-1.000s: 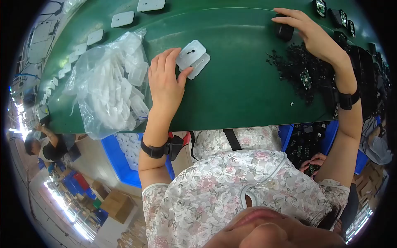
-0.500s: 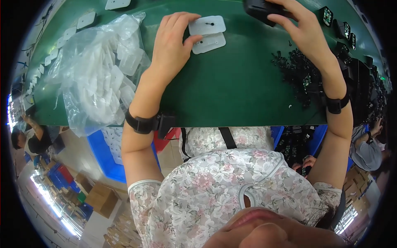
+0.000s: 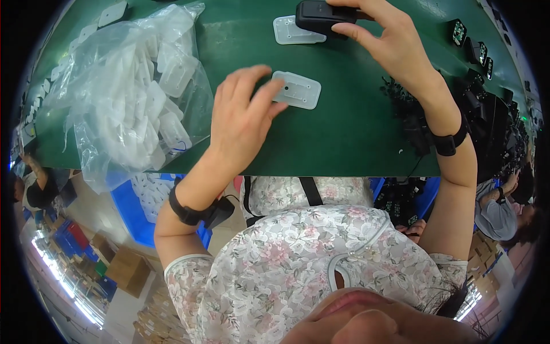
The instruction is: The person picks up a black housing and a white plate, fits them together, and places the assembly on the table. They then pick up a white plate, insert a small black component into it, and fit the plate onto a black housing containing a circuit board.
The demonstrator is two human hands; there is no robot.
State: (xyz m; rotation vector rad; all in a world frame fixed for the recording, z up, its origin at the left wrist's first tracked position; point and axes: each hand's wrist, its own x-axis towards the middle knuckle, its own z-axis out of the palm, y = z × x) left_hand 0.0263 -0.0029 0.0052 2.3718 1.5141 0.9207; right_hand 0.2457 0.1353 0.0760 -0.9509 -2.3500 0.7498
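Note:
My right hand (image 3: pixel 395 43) grips a black plastic housing (image 3: pixel 323 17) between thumb and fingers. The housing is over the right part of a white plastic plate (image 3: pixel 289 33) at the far side of the green table; whether they touch I cannot tell. Nearer to me lies a second white plate (image 3: pixel 303 90), flat, with a dark hole and small bumps. Over its left end is my left hand (image 3: pixel 243 114), slightly blurred, its fingers apart. The fingertips cover that end, and contact is unclear.
A clear plastic bag (image 3: pixel 137 97) full of white plates lies on the left of the green table (image 3: pixel 338 143). Black small parts (image 3: pixel 407 109) and black housings with circuit boards (image 3: pixel 458 32) are on the right. Below the table edge, a blue bin (image 3: pixel 129 209) holds white parts.
The two white plates, close together before, are now apart, one nearer me. My left hand has come nearer me. The right hand has carried the black housing left, over the far plate.

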